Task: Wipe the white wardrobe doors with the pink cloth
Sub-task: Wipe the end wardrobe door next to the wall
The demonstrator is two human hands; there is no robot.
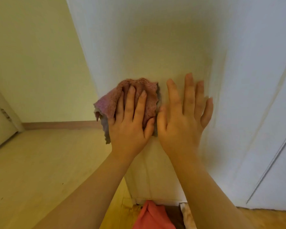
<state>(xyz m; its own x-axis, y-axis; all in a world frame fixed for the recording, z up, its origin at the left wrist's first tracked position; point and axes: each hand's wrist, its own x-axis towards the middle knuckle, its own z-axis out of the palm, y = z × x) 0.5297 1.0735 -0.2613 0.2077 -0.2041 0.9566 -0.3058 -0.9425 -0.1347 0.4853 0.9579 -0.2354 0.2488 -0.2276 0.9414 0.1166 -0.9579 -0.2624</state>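
Left hand (130,128), fingers straight, presses the pink cloth (110,103) flat against the wardrobe door (155,47) near its left edge. Right hand (183,119), spread flat just beside it, likely braces.

Soft, warm light tints the wall (40,63) and floor (40,162) yellowish, while the white wardrobe door (155,38) goes cooler and bluish toward the upper right. Shadows are faint, only a dim patch on the door below my left hand (130,126). My right hand (183,123) is slightly smeared at the fingertips (188,77). The wide lens bows the door's edges, and detail is soft throughout.
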